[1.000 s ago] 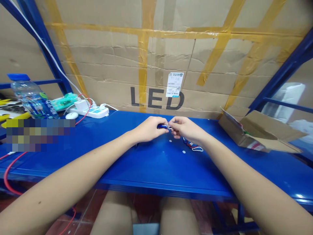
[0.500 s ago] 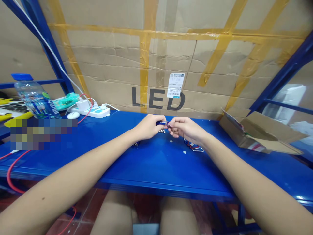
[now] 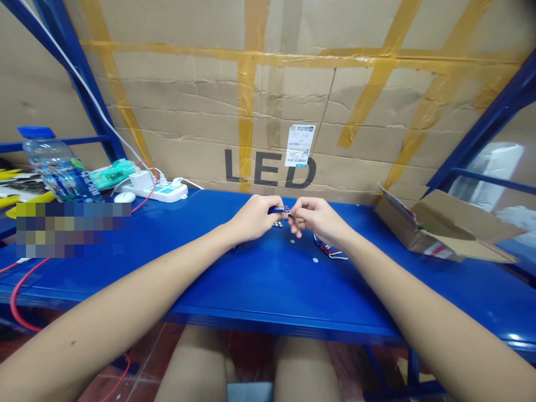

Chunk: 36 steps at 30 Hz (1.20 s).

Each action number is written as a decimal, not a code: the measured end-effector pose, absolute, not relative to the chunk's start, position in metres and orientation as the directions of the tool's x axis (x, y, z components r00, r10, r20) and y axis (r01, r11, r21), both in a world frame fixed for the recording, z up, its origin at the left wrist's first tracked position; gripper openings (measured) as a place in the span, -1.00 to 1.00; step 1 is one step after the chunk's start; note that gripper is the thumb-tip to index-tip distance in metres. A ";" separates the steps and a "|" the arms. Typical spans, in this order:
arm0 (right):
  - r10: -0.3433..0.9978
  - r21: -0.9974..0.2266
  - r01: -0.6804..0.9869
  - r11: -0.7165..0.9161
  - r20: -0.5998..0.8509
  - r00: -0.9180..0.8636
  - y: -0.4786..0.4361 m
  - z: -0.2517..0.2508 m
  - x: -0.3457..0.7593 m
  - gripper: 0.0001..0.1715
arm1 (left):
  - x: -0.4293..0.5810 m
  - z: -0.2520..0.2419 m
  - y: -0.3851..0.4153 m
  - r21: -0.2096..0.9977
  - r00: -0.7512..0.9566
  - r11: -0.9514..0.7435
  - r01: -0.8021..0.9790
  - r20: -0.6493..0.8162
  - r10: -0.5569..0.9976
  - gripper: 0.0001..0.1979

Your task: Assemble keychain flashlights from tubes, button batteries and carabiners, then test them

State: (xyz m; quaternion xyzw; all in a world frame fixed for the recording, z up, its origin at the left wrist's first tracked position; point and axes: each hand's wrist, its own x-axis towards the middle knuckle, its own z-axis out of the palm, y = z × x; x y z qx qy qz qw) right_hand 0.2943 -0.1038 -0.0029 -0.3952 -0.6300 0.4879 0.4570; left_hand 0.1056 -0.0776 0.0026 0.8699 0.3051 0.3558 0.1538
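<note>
- Fingertips of the left hand (image 3: 253, 218) and the right hand (image 3: 317, 220) meet over the blue surface (image 3: 251, 279). Each grip is pressed together on one end of a small blue piece (image 3: 278, 210).
- The piece sits between the two grips, lifted just clear of the surface. The left grip pinches its blue body and the right grip pinches its silvery end, with the remaining fingers of both hands curled under.
- Straight below the grip, a few tiny silvery bits (image 3: 277, 224) lie on the surface.
- Slightly toward the person from the grip lies a small round disc (image 3: 292, 241), and a second disc (image 3: 315, 260) lies a little further out, toward the right forearm.
- Beside the right wrist, touching the surface, lies a bunch of clips (image 3: 333, 252) with red and silver loops.
- Well to the right of the grip, an open cardboard box (image 3: 439, 229) rests on the surface with its flaps spread.
- Behind the grip stands a taped cardboard wall (image 3: 268, 111) printed with "LED" and bearing a white label (image 3: 300, 145).
- Well to the left of the grip, at the back edge of the surface, lies a white power strip (image 3: 163, 192) with plugs in it.
- Further left are a green pack (image 3: 111, 172) and a water bottle (image 3: 58, 170) with a blue cap.
- A red cable (image 3: 17, 290) loops off the left front edge.
</note>
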 end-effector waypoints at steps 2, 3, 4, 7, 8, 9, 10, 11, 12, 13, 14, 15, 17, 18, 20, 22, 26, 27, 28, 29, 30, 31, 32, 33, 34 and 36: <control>0.943 -0.965 0.087 0.246 0.217 -0.252 -0.104 -0.003 0.294 -0.85 | 0.106 0.002 -0.078 0.489 0.549 -0.759 0.429 0.526 0.649 -0.87; 0.941 -0.957 0.115 0.267 0.233 -0.245 -0.104 -0.003 0.293 -0.85 | 0.106 0.001 -0.078 0.492 0.548 -0.757 0.430 0.524 0.652 -0.87; 0.937 -0.945 0.147 0.291 0.251 -0.242 -0.105 -0.003 0.293 -0.86 | 0.106 0.001 -0.078 0.494 0.550 -0.756 0.430 0.521 0.653 -0.87; 0.919 -0.901 0.236 0.364 0.306 -0.248 -0.106 -0.003 0.293 -0.87 | 0.106 0.000 -0.079 0.496 0.560 -0.758 0.423 0.515 0.649 -0.86; 0.913 -0.886 0.260 0.385 0.324 -0.247 -0.107 -0.002 0.293 -0.88 | 0.107 0.000 -0.080 0.495 0.563 -0.762 0.418 0.517 0.645 -0.86; 0.909 -0.871 0.284 0.400 0.338 -0.244 -0.107 -0.002 0.293 -0.89 | 0.107 0.000 -0.080 0.496 0.564 -0.765 0.411 0.521 0.641 -0.87; 0.906 -0.855 0.316 0.412 0.350 -0.236 -0.107 -0.002 0.293 -0.90 | 0.107 0.001 -0.080 0.508 0.565 -0.765 0.397 0.521 0.640 -0.88; 0.905 -0.834 0.356 0.421 0.362 -0.223 -0.106 -0.002 0.294 -0.91 | 0.108 0.001 -0.080 0.530 0.565 -0.758 0.380 0.516 0.644 -0.90; 0.904 -0.810 0.401 0.428 0.376 -0.205 -0.106 -0.002 0.295 -0.92 | 0.108 0.001 -0.079 0.559 0.562 -0.745 0.365 0.506 0.655 -0.89; 0.901 -0.782 0.449 0.433 0.394 -0.183 -0.105 -0.002 0.296 -0.92 | 0.108 0.001 -0.079 0.591 0.558 -0.725 0.354 0.489 0.671 -0.84; 0.896 -0.751 0.497 0.435 0.414 -0.160 -0.105 -0.001 0.297 -0.93 | 0.108 0.001 -0.079 0.621 0.552 -0.701 0.351 0.468 0.690 -0.77; 0.889 -0.719 0.540 0.438 0.435 -0.141 -0.105 -0.001 0.298 -0.93 | 0.108 0.001 -0.079 0.641 0.545 -0.679 0.358 0.447 0.709 -0.73; 0.874 -0.664 0.603 0.442 0.469 -0.124 -0.106 0.001 0.299 -0.93 | 0.107 0.002 -0.080 0.640 0.536 -0.661 0.391 0.425 0.729 -0.76; 0.869 -0.644 0.623 0.444 0.479 -0.125 -0.107 0.001 0.300 -0.93 | 0.107 0.003 -0.081 0.619 0.540 -0.672 0.407 0.430 0.724 -0.82; 0.866 -0.617 0.650 0.444 0.481 -0.135 -0.110 0.003 0.299 -0.92 | 0.106 0.004 -0.083 0.540 0.566 -0.725 0.427 0.466 0.680 -0.91; 0.866 -0.598 0.667 0.444 0.477 -0.148 -0.112 0.005 0.297 -0.92 | 0.106 0.004 -0.085 0.447 0.599 -0.783 0.432 0.507 0.620 -0.93; 0.833 -0.494 0.730 0.473 0.520 -0.187 -0.116 0.008 0.294 -0.88 | 0.109 0.003 -0.088 0.337 0.609 -0.822 0.460 0.554 0.568 -0.92; 0.823 -0.463 0.745 0.480 0.531 -0.201 -0.116 0.008 0.294 -0.88 | 0.110 0.002 -0.088 0.320 0.602 -0.820 0.475 0.561 0.568 -0.92; 0.816 -0.440 0.755 0.486 0.537 -0.212 -0.117 0.008 0.293 -0.87 | 0.111 0.002 -0.088 0.305 0.591 -0.814 0.495 0.569 0.573 -0.92; 0.813 -0.429 0.760 0.488 0.539 -0.218 -0.117 0.008 0.293 -0.87 | 0.112 0.001 -0.088 0.292 0.577 -0.803 0.520 0.573 0.582 -0.91; 0.814 -0.429 0.760 0.488 0.537 -0.220 -0.117 0.008 0.293 -0.87 | 0.112 0.001 -0.088 0.285 0.561 -0.787 0.547 0.573 0.597 -0.90; 0.819 -0.439 0.757 0.484 0.532 -0.215 -0.117 0.008 0.293 -0.87 | 0.112 0.001 -0.087 0.289 0.544 -0.768 0.571 0.567 0.618 -0.89; 0.827 -0.458 0.752 0.475 0.525 -0.203 -0.116 0.007 0.294 -0.87 | 0.112 0.002 -0.086 0.309 0.525 -0.748 0.587 0.558 0.642 -0.89; 0.837 -0.486 0.741 0.463 0.514 -0.186 -0.114 0.006 0.295 -0.88 | 0.110 0.002 -0.084 0.344 0.509 -0.734 0.586 0.548 0.664 -0.88; 0.851 -0.522 0.725 0.449 0.498 -0.168 -0.112 0.005 0.297 -0.88 | 0.109 0.003 -0.081 0.392 0.494 -0.724 0.567 0.541 0.680 -0.89; 0.882 -0.615 0.670 0.416 0.453 -0.132 -0.107 0.002 0.301 -0.90 | 0.104 0.005 -0.073 0.505 0.463 -0.710 0.491 0.539 0.704 -0.89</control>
